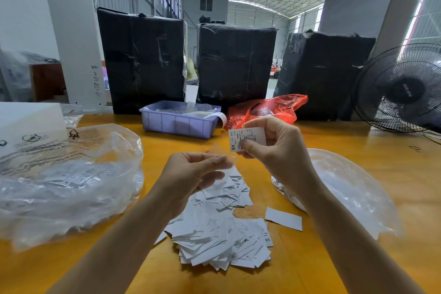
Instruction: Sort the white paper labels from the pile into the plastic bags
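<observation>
A pile of white paper labels (222,229) lies on the yellow table (334,265) in front of me. My right hand (274,148) pinches one white label (248,137) marked XS above the pile. My left hand (198,174) pinches a small clear film piece (220,150) beside that label. A large clear plastic bag (64,179) with labels inside lies at the left. Another clear plastic bag (348,188) lies at the right. One label (284,218) lies apart from the pile.
A purple plastic bin (179,122) and a red plastic bag (265,107) stand behind my hands. Three black wrapped bales (236,62) line the table's back edge. A black fan (401,88) stands at the far right, a white box (28,117) at the far left.
</observation>
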Motion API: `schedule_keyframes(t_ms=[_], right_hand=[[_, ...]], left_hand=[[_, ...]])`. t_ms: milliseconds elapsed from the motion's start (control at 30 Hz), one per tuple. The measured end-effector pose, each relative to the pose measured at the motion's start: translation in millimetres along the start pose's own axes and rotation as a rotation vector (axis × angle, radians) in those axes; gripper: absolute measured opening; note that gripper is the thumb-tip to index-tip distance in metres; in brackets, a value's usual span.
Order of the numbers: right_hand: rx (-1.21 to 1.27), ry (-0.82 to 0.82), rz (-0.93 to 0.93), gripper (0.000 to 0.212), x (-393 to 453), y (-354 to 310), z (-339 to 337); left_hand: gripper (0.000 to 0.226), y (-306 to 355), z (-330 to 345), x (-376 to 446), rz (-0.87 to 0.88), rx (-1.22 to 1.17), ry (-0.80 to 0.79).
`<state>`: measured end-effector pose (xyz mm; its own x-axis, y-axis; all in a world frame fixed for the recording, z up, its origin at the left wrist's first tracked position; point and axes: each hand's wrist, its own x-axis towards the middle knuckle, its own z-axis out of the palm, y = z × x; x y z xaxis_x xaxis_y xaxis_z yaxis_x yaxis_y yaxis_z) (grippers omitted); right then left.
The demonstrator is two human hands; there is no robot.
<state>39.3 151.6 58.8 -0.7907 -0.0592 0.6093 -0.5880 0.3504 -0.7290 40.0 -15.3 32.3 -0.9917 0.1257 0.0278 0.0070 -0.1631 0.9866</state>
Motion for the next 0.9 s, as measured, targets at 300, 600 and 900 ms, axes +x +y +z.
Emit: schedule_keyframes(t_ms=[300, 600, 900], right_hand=[[-0.021, -0.015, 0.006, 0.027, 0.8, 1.2, 0.1], [-0.072, -0.04, 0.033, 0.023, -0.5, 5.9, 2.9], [-0.077, -0.033, 0.035, 0.021, -0.7, 7.1, 3.4]], left_hand=[[0.022, -0.3, 0.3, 0.1, -0.008, 0.023, -0.026], [0.023, 0.2, 0.8, -0.2, -0.011, 0.029, -0.034], [0.02, 0.4, -1.4, -0.6, -0.015, 0.129, -0.113]])
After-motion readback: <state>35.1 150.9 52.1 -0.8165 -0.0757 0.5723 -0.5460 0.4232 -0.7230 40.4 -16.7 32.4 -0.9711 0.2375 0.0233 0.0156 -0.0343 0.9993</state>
